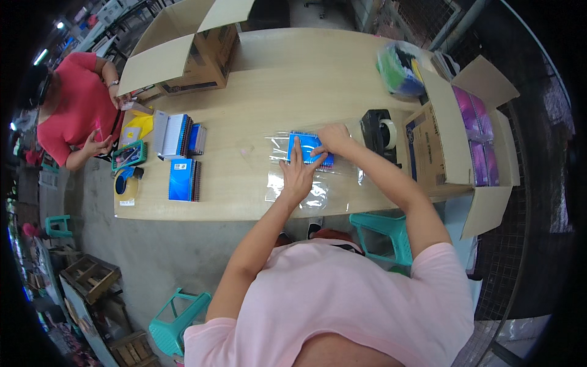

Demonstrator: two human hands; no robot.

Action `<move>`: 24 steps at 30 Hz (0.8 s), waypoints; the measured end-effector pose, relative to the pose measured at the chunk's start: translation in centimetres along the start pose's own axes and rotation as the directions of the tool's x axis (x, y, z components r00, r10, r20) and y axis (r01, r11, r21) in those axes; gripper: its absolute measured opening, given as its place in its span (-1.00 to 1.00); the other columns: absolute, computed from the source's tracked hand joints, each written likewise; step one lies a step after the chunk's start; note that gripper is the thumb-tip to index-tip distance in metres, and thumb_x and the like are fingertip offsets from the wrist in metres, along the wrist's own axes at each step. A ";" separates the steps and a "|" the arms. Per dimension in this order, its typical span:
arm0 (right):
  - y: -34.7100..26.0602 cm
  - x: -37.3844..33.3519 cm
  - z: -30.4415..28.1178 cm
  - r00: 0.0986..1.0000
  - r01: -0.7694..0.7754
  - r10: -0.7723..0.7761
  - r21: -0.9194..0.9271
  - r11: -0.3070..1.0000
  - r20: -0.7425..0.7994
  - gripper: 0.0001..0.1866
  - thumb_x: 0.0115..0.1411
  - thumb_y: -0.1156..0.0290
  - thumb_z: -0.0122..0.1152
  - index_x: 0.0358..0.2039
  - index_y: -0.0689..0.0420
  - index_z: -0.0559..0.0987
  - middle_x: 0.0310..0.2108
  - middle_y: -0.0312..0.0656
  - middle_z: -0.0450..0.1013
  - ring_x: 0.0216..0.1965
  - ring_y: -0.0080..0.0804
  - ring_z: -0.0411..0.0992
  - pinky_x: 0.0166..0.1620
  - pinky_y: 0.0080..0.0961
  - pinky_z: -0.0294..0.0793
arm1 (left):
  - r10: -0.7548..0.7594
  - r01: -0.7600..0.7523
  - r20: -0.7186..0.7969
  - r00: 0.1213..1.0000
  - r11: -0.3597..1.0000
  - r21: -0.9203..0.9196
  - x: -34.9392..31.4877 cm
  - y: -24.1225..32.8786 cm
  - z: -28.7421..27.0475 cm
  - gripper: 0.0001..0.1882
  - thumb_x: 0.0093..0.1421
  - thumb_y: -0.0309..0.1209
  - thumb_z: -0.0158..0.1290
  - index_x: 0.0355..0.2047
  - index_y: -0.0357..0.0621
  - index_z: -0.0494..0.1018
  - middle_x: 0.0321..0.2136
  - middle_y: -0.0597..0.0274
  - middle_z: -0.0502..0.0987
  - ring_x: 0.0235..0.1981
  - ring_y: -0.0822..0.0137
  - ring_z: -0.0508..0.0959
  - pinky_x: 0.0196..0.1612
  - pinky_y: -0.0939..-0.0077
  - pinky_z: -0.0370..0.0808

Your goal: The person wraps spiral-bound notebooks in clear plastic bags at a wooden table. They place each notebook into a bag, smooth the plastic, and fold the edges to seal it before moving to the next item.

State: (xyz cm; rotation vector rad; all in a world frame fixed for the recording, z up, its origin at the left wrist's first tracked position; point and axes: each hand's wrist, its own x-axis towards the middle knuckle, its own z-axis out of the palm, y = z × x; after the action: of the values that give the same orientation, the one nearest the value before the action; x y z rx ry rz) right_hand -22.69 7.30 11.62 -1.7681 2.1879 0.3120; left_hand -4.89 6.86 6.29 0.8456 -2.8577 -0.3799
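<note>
A blue spiral notebook point(298, 139) lies on a sheet of clear plastic point(278, 189) on the table in front of me. My left hand point(298, 170) rests on the notebook with its fingers stretched out and spread. Over the notebook's right side, my right hand point(334, 140) has its fingers curled together, their tips close to the left hand's. Whether plastic is pinched in them is hidden. Wrinkled plastic spreads around the notebook on several sides.
A black tape dispenser point(374, 133) stands right of the plastic, beside an open carton point(426, 144) with purple packs. Stacked notebooks point(181, 180) lie to the left. Across the table's left end is a person in red point(82, 101), near another carton point(202, 64). A teal stool point(385, 235) stands below.
</note>
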 end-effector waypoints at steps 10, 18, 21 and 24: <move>2.9 1.6 3.9 0.895 0.139 0.001 0.281 0.950 -0.447 -0.66 -0.03 0.13 0.33 -0.30 0.07 0.63 -0.22 -0.09 0.51 -0.16 -0.03 0.48 -0.12 -0.11 0.46 | -0.025 0.016 -0.098 0.995 0.995 -0.099 -1.1 -0.3 0.8 -0.12 0.01 -0.63 0.04 0.22 0.72 0.18 0.35 -0.26 -0.32 0.37 -0.10 -0.08 0.05 -0.50 0.11; 3.9 2.9 3.7 0.673 0.259 0.262 0.553 0.792 -0.691 -0.80 0.08 0.32 0.24 -0.27 0.06 0.61 -0.20 -0.15 0.42 -0.07 -0.07 0.37 -0.14 -0.10 0.40 | -0.323 0.089 -0.314 0.892 0.809 -0.581 -3.8 2.3 0.1 -0.16 -0.10 -0.55 0.08 0.26 0.18 0.15 0.26 -0.12 0.10 0.26 0.00 0.17 0.18 -0.22 0.13; -0.4 -0.8 2.3 0.930 0.249 -0.054 0.515 0.820 -0.363 -0.71 0.06 0.22 0.29 -0.25 0.09 0.58 -0.24 -0.12 0.45 -0.11 -0.06 0.40 -0.10 -0.18 0.42 | -0.642 0.184 0.285 0.712 -0.221 -0.958 -3.0 2.8 3.4 -0.31 -0.09 -0.56 0.06 0.14 -0.11 0.22 0.03 0.06 0.33 0.09 0.13 0.33 0.20 -0.04 0.15; 1.0 1.5 4.8 0.915 0.136 -0.017 0.269 0.953 -0.404 -0.45 -0.01 0.08 0.36 -0.06 0.13 0.53 -0.24 -0.01 0.52 -0.20 -0.05 0.50 -0.09 -0.31 0.47 | -0.416 0.155 0.584 0.697 -0.707 -0.690 0.1 1.6 3.4 -0.35 -0.06 -0.58 0.03 0.12 -0.16 0.21 -0.14 0.18 0.40 -0.03 0.21 0.36 0.16 0.05 0.21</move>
State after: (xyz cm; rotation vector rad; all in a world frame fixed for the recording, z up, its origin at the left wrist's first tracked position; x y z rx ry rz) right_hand -23.44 7.86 6.60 -1.8620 2.2644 -0.4111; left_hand -6.51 8.81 3.49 1.1196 -0.3655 -2.2708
